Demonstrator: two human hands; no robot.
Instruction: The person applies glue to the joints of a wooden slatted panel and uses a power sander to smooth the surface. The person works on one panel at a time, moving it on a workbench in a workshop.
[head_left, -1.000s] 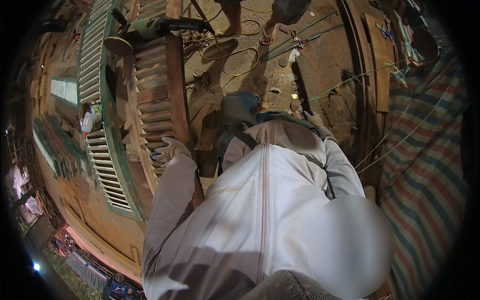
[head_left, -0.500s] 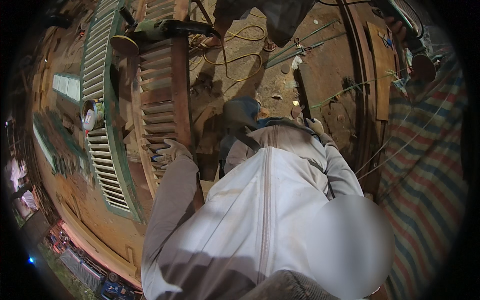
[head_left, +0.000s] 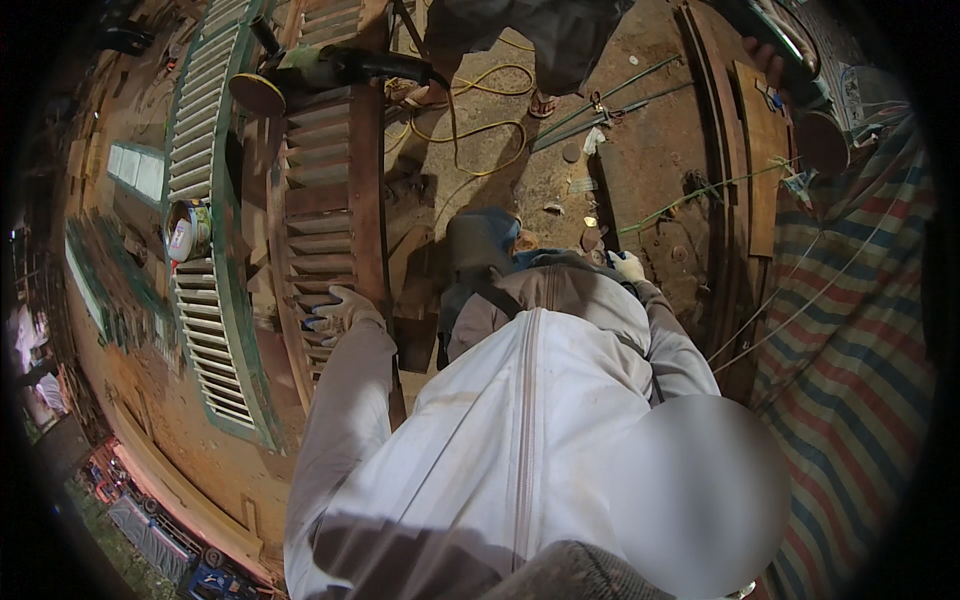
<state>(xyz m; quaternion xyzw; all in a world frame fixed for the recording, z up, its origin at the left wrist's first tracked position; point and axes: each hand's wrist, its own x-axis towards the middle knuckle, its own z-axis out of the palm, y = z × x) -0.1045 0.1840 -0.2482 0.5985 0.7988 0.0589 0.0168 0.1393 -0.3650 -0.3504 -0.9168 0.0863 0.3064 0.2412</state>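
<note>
My left hand (head_left: 345,312), in a pale work glove with bluish fingertips, lies on the slats of a brown wooden louvred shutter (head_left: 320,190). Its fingers are spread beside the shutter's right-hand rail. Past the front of my light zip jacket (head_left: 480,400), my right hand (head_left: 627,267) shows in a similar glove, low over the ground. Its fingers are bent, and what they hold, if anything, is partly hidden. A small round brown disc (head_left: 592,239) is right at its fingertips; I cannot tell whether they touch it. On the shutter's far end sits an angle grinder (head_left: 330,70) with a round sanding disc.
A green-framed shutter (head_left: 215,340) carries a tub (head_left: 187,232) on the left. Another person (head_left: 530,40) stands opposite; a hand (head_left: 765,60) is near a second grinder (head_left: 822,140). A yellow cord (head_left: 490,85) loops over the ground. Striped sheeting (head_left: 840,330) covers the right side.
The view has shifted slightly, so the ground sits lower in it. The second grinder at upper right has moved a little left. My left hand stays on the slats; the right stays near the disc.
</note>
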